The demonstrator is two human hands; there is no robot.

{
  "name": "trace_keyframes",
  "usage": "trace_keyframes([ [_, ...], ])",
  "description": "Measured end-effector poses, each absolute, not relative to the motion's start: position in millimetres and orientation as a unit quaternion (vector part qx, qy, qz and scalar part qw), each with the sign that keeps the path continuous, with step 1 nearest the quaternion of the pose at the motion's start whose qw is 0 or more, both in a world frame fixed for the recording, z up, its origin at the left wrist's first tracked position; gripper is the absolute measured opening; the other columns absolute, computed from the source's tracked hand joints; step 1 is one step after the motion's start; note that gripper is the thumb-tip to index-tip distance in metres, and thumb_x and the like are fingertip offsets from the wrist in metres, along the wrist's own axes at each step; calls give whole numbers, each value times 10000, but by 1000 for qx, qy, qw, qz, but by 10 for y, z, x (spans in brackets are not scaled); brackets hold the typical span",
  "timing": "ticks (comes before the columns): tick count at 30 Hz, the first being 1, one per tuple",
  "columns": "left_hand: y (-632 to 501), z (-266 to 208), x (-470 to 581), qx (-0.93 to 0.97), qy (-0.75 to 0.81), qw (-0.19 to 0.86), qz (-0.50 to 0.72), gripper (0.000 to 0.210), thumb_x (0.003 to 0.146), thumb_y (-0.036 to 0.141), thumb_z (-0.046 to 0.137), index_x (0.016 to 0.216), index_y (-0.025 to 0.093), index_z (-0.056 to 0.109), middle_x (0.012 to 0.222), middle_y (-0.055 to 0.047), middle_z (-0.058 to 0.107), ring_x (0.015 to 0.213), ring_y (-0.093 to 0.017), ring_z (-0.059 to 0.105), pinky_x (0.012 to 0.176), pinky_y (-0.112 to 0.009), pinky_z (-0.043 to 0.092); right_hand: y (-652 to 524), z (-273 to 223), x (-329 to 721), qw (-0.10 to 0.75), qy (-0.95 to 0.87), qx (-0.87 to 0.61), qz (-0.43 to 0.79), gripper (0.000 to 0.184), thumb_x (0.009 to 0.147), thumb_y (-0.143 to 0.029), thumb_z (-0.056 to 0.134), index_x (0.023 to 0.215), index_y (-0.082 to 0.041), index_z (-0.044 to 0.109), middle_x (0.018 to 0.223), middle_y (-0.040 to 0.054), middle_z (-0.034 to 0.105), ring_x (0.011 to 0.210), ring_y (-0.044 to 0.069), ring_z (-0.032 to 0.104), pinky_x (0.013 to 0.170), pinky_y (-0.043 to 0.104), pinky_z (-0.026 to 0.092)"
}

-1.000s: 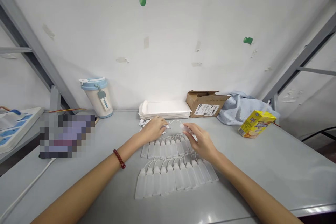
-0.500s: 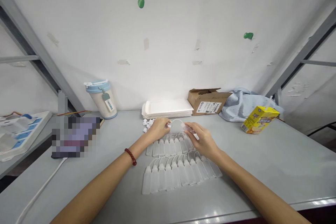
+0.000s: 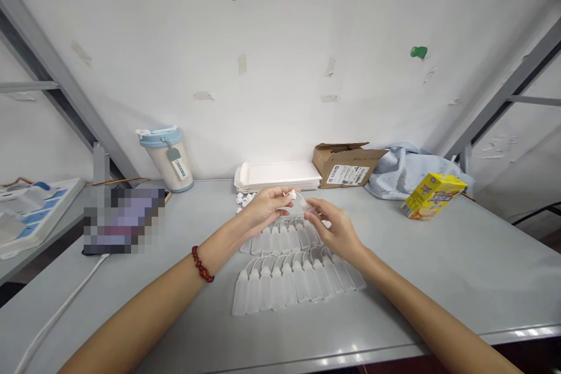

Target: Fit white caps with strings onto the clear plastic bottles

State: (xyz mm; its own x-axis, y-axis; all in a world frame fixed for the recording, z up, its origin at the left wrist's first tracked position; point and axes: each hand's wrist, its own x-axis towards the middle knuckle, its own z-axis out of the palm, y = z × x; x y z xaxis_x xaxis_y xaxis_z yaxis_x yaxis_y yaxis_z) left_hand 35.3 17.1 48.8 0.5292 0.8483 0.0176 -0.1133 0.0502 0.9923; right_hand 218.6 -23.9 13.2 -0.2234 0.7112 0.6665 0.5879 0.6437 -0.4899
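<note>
My right hand [image 3: 336, 225] is closed around a small translucent squeeze bottle [image 3: 310, 208], with the thin curved tube of its spout pointing left. My left hand [image 3: 266, 208] pinches a small white cap [image 3: 293, 194] at the free end of that tube. Whether the cap sits fully on the tube is too small to tell. Below both hands, similar bottles lie side by side in a back row [image 3: 279, 240] and a front row [image 3: 277, 291], their curved spouts toward the wall. Several loose white caps [image 3: 243, 201] lie behind my left hand.
Flat white trays [image 3: 280, 174] are stacked at the wall, beside an opened cardboard box [image 3: 348, 166]. Pale blue cloth [image 3: 405, 172] and a yellow drink carton [image 3: 433, 196] stand right. On the left are a tumbler [image 3: 169, 158], a phone [image 3: 131, 219] with its cable [image 3: 65, 310], and a power strip [image 3: 39, 216].
My left hand has turned palm-inward, and a white cap now shows between its fingertips at the tube end. The two hands are closer together. The view has shifted slightly.
</note>
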Motion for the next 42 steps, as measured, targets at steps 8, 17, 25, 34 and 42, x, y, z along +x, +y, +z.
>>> trace_keyframes([
  [8, 58, 478, 469, 605, 352, 590, 403, 211, 748, 330, 636, 880, 164, 645, 842, -21, 589, 823, -138, 527, 762, -286, 399, -290, 164, 2140, 472, -765, -415, 141, 219, 879, -282, 494, 1052, -175, 575, 892, 75, 661, 705, 159, 632, 615, 285, 552],
  [17, 82, 460, 436, 619, 361, 576, 393, 207, 711, 304, 676, 862, 164, 663, 885, -31, 629, 836, -152, 550, 777, -298, 412, -287, 168, 2164, 464, -768, -428, 110, 206, 880, -270, 485, 1051, -190, 567, 854, 65, 653, 684, 165, 605, 602, 288, 513],
  [25, 75, 465, 433, 679, 355, 525, 370, 194, 724, 313, 669, 797, 133, 669, 813, -44, 662, 793, -159, 596, 744, -277, 454, -257, 162, 2191, 475, -784, -400, 28, 187, 893, -205, 453, 1060, -192, 536, 899, 90, 637, 713, 178, 587, 623, 301, 488],
  [34, 101, 664, 316, 631, 369, 638, 244, 217, 705, 325, 694, 675, 111, 676, 672, -41, 647, 589, -111, 575, 639, -270, 475, -326, 288, 2192, 477, -762, -417, 131, 105, 857, -249, 527, 940, -198, 565, 903, 65, 610, 788, 183, 581, 646, 289, 462],
  [42, 90, 657, 297, 639, 352, 644, 232, 212, 679, 332, 722, 718, 126, 693, 670, -31, 649, 603, -107, 579, 638, -253, 473, -344, 328, 2178, 501, -682, -430, 315, 155, 793, -322, 603, 858, -181, 594, 754, 19, 586, 641, 138, 547, 566, 263, 442],
])
